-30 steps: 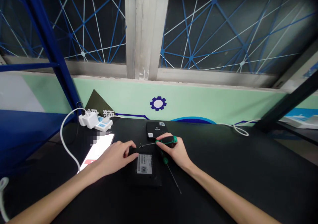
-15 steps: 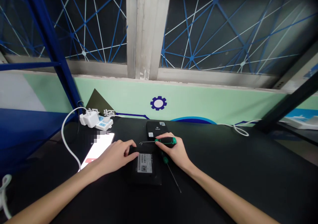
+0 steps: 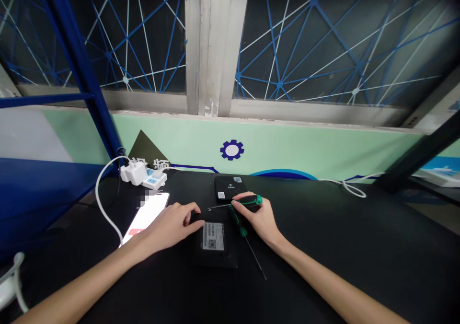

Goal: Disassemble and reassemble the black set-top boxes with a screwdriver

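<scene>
A flat black drive (image 3: 230,259) with a white printed label (image 3: 213,236) lies on the black table in front of me. My left hand (image 3: 176,223) rests at its upper left corner, thumb and index finger apart, the thumb tip by the label; the other fingers are partly hidden. In my right hand (image 3: 260,218) is a screwdriver (image 3: 255,200) with a green and black handle, its shaft pointing left. Tiny metal pieces, seemingly screws (image 3: 209,209), show at its tip. A second green-handled screwdriver (image 3: 243,232) lies beside the drive, under the right hand's side.
A black box (image 3: 230,188) with a small white sticker lies beyond the hands. To the left, a lit phone (image 3: 149,216) lies partly under my left forearm, near a white power strip (image 3: 154,178) and its cable (image 3: 98,192). Another white cable (image 3: 350,189) lies at the back right.
The held screwdriver has tilted, its handle end rising and its tip dropping slightly to the small metal pieces. My left hand stays by the drive. The whole view has shifted slightly.
</scene>
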Tool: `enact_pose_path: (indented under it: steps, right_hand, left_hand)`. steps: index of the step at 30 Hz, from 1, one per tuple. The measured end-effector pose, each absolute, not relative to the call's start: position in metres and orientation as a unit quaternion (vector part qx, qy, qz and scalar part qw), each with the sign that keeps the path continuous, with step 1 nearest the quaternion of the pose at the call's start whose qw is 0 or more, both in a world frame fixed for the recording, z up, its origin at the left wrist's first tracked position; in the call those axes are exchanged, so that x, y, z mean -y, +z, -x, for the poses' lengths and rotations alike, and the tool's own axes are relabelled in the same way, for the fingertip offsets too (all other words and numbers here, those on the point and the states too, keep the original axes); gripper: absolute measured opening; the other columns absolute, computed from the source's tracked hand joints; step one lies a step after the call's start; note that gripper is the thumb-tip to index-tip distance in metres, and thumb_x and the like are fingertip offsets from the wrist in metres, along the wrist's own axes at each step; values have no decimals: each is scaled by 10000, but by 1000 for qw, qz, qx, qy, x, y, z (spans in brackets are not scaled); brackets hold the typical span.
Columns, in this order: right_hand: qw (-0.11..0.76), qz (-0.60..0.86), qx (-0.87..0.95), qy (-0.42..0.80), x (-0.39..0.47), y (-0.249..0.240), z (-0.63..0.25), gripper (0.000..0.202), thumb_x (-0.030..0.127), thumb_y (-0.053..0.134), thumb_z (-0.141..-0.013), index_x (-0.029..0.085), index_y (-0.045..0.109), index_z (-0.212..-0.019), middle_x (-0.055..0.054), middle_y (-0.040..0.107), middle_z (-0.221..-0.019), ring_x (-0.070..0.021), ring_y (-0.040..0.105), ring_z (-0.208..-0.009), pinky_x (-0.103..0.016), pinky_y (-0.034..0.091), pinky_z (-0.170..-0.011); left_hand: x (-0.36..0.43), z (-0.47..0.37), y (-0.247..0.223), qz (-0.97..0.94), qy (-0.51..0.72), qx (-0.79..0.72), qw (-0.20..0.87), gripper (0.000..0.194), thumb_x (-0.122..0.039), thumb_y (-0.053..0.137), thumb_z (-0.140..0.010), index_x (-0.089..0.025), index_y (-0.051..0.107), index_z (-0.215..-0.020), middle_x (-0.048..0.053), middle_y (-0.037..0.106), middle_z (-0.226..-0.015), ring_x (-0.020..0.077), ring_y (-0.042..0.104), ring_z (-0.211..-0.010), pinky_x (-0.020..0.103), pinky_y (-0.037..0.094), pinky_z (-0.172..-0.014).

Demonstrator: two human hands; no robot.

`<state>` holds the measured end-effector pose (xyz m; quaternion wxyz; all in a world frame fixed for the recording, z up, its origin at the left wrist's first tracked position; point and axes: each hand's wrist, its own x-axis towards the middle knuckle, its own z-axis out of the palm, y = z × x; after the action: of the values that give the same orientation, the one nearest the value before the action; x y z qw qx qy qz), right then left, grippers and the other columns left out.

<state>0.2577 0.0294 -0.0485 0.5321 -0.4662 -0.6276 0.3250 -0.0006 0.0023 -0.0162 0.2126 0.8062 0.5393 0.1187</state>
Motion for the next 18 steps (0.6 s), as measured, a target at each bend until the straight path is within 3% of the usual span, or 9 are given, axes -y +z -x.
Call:
enact_pose_path:
  steps: [18]
  right_hand:
    - [546,467,596,359,-26,-44,-256,326,494,786,-722,177,724,-766,-51,725,-753,-219,664,-695,-323,522,-670]
  left_hand:
    - [-3,-1,-16,-795,113,-553,220,408,-574,486,-924,-243,649,-1099,-20,606,-667,208,579,-725,284,324,-595]
